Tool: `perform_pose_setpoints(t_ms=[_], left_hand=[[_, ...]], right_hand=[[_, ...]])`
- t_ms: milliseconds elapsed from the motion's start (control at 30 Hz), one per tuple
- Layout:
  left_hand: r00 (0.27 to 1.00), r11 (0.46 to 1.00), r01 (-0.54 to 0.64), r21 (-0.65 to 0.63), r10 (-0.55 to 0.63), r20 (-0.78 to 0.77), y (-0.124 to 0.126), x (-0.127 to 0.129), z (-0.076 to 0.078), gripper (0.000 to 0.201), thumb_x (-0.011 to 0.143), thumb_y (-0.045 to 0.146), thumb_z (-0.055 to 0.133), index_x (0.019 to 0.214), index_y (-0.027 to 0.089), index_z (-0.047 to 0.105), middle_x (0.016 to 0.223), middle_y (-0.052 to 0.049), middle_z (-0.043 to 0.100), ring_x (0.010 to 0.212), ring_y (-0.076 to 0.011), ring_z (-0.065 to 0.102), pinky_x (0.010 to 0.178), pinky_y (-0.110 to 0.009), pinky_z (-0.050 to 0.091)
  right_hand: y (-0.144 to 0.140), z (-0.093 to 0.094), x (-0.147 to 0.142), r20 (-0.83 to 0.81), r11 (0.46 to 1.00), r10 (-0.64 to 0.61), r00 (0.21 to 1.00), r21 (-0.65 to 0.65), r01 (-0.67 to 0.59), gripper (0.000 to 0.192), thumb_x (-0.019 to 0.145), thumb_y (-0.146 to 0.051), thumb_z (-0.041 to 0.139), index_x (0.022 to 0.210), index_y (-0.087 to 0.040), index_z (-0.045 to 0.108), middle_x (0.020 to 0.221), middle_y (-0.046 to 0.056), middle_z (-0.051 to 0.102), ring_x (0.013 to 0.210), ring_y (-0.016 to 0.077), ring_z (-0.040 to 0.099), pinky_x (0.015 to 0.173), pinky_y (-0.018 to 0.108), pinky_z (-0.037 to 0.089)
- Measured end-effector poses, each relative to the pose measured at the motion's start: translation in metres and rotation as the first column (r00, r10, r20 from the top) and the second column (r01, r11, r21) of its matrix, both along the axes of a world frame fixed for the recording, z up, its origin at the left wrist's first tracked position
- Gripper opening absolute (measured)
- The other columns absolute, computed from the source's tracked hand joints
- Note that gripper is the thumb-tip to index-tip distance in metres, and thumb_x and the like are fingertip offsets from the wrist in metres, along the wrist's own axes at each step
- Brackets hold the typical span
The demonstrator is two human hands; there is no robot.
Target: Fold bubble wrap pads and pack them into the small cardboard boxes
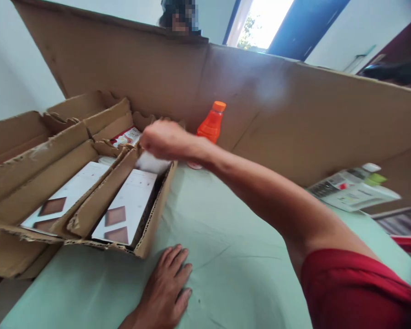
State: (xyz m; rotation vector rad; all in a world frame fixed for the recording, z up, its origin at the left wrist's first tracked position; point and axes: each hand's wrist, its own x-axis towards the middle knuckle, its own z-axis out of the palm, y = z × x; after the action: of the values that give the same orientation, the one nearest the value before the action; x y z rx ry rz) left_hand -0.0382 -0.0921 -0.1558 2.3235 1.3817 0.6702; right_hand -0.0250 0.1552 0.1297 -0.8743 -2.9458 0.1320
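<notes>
far-left boxes: we're seeing a stack of torn brown cardboard trays [23,151] running along the left edge, flaps all ragged.

left tray: a white carton with brown squares [60,198] is lying flat inside it, with a round white lid-looking thing just past its far end. can't tell what that is tbh.

open cardboard box [150,228]: this is the one we're working in. it's sitting on the pale green tablecloth [233,256] and holding a second white carton [125,210] with the same brown squares, lying flat along it.

left hand [166,292]: we're resting it palm down on the cloth just in front of the box's near corner, fingers spread apart, holding nothing.

right hand [162,139]: we're reaching it across over the far end of the box, fingers curled together over a small white item [150,162] right under the palm. it's blurry, so we can't tell whether the hand is actually gripping it or just touching it.

behind the hand: a red and white packet [126,136] is poking up in the far compartment.

orange bottle [210,125]: standing upright against the big cardboard wall [294,109], just beyond our right wrist.

far right: some printed white packs [354,187] are lying on the cloth, well apart from both hands.
</notes>
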Motion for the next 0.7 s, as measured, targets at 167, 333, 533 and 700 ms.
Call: perform_pose_setpoints(t_ms=[167, 333, 533, 700], left_hand=[[0.992, 0.985, -0.054, 0.164, 0.034, 0.123, 0.001, 0.0, 0.006, 0.036, 0.086, 0.015, 0.055, 0.12, 0.022, 0.062, 0.14, -0.013, 0.063, 0.136, -0.0312, 0.054, 0.108, -0.053, 0.052], [0.953, 0.911, -0.145, 0.387, 0.024, 0.302, -0.009, -0.02, 0.05, 0.044, 0.087, 0.008, 0.05, 0.126, 0.027, 0.057, 0.113, -0.007, 0.075, 0.121, -0.0231, 0.065, 0.093, -0.04, 0.061], [0.975, 0.81, -0.219, 0.544, 0.2, 0.094, 0.025, -0.067, 0.2, 0.043, 0.089, 0.014, 0.051, 0.124, 0.035, 0.064, 0.124, 0.004, 0.071, 0.123, -0.0235, 0.062, 0.102, -0.044, 0.055], [0.849, 0.876, -0.411, 0.254, 0.469, -0.242, 0.175, -0.07, 0.278, 0.035, 0.096, 0.019, 0.042, 0.118, 0.016, 0.069, 0.117, -0.001, 0.072, 0.106, -0.019, 0.066, 0.1, -0.035, 0.049]], right_hand=[[0.025, 0.03, 0.117, -0.512, 0.967, -0.201, 0.836, -0.238, 0.087, 0.01, 0.078, -0.006, 0.062, 0.078, -0.015, 0.066, 0.061, -0.005, 0.061, 0.052, 0.0067, 0.054, 0.05, 0.018, 0.042], [0.073, -0.068, 0.235, -0.581, 0.783, -0.587, 0.564, -0.585, 0.212, 0.015, 0.078, -0.03, 0.069, 0.079, -0.016, 0.066, 0.062, -0.004, 0.065, 0.048, 0.0062, 0.057, 0.048, 0.019, 0.04], [0.088, -0.148, 0.285, -0.546, 0.691, -0.694, 0.469, -0.689, 0.221, 0.013, 0.08, -0.028, 0.065, 0.077, -0.016, 0.065, 0.058, 0.0, 0.068, 0.042, 0.0082, 0.057, 0.044, 0.021, 0.033], [0.075, -0.141, 0.287, -0.569, 0.692, -0.681, 0.461, -0.705, 0.153, 0.008, 0.08, -0.023, 0.07, 0.087, -0.019, 0.07, 0.074, 0.008, 0.076, 0.052, 0.0115, 0.064, 0.043, 0.021, 0.04]])
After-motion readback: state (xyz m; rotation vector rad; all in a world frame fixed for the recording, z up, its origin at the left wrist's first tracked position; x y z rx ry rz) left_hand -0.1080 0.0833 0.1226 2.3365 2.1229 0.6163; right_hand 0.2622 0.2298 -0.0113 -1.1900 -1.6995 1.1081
